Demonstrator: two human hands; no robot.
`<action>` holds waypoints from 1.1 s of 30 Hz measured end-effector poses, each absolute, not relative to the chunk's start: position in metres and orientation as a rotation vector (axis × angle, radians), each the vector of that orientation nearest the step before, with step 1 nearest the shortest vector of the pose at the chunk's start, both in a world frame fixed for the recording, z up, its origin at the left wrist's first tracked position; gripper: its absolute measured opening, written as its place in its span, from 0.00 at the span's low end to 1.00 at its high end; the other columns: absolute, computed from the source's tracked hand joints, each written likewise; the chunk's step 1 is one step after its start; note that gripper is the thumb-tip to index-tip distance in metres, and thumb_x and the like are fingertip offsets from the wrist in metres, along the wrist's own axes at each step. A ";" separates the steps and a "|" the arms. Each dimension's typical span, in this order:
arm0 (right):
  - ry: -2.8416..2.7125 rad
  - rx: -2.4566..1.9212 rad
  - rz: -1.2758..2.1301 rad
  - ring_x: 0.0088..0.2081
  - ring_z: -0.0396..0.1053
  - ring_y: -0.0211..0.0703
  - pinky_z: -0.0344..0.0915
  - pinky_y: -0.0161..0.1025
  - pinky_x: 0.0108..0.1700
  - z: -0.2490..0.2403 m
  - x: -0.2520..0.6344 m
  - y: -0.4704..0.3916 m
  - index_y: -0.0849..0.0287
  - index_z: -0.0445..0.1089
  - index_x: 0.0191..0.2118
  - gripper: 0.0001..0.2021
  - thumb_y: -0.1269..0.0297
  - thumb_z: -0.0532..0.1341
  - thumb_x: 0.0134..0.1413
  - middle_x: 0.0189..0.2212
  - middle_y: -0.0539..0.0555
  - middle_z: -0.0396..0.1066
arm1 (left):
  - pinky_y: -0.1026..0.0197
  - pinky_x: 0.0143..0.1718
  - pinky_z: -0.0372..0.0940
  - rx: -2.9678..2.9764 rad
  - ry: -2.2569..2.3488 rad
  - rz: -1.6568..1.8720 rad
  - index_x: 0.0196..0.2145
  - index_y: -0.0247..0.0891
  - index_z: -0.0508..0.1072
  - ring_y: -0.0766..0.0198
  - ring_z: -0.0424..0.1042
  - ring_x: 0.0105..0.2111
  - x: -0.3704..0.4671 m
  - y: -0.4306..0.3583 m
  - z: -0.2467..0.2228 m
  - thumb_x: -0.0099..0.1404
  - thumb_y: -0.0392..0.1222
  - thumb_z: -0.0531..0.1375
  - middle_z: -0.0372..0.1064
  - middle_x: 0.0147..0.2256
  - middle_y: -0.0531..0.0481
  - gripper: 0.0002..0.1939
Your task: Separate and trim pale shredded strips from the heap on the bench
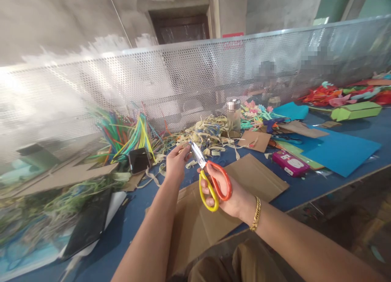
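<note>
A pair of scissors (pixel 215 180) with one red and one yellow handle is in my right hand (pixel 233 196), fingers through the loops. Its blades point up and to the left. My left hand (pixel 177 162) is pinched at the blade tips, around a small bluish piece too small to name. Both hands are above a flat brown cardboard sheet (pixel 210 217) on the blue table (pixel 134 217). Just beyond them lies a heap of pale curled strips (pixel 210 129).
Colourful pipe cleaners (pixel 131 131) stand behind a dark phone (pixel 139 160) on the left. A glass bottle (pixel 233 117) stands near the perforated metal panel (pixel 189 78). Rightward are a magenta box (pixel 290 163), blue sheets (pixel 342 149) and a green box (pixel 356 111).
</note>
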State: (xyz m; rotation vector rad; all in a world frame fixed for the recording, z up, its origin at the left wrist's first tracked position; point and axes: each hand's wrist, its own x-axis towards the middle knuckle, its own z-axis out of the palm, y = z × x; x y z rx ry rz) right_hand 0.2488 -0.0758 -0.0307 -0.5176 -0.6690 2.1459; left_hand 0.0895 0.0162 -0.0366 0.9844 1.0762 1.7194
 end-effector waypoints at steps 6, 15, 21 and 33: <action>-0.665 -0.494 2.155 0.23 0.58 0.31 0.53 0.28 0.21 -0.033 0.248 -0.076 0.57 0.66 0.39 0.21 0.44 0.63 0.49 0.23 0.46 0.63 | 0.64 0.33 0.65 0.998 1.104 1.727 0.29 0.36 0.78 0.65 0.69 0.32 0.089 0.016 -0.036 0.41 0.47 0.71 0.73 0.33 0.48 0.17; -0.672 -0.504 2.144 0.23 0.59 0.31 0.53 0.29 0.21 -0.029 0.247 -0.077 0.57 0.66 0.38 0.22 0.43 0.63 0.49 0.23 0.46 0.63 | 0.65 0.34 0.65 0.955 1.071 1.737 0.29 0.36 0.78 0.67 0.69 0.32 0.090 0.017 -0.034 0.41 0.44 0.72 0.73 0.34 0.48 0.16; -0.670 -0.512 2.153 0.22 0.58 0.31 0.53 0.29 0.21 -0.028 0.247 -0.076 0.57 0.66 0.38 0.22 0.43 0.62 0.49 0.23 0.46 0.63 | 0.65 0.34 0.65 0.958 1.072 1.733 0.30 0.36 0.78 0.67 0.69 0.32 0.090 0.015 -0.034 0.42 0.44 0.72 0.73 0.33 0.49 0.16; -0.666 -0.483 2.148 0.24 0.60 0.32 0.54 0.29 0.22 -0.028 0.248 -0.075 0.57 0.66 0.38 0.22 0.42 0.63 0.48 0.24 0.47 0.63 | 0.64 0.34 0.65 0.986 1.091 1.729 0.31 0.36 0.79 0.66 0.69 0.33 0.089 0.016 -0.035 0.43 0.45 0.71 0.73 0.35 0.47 0.16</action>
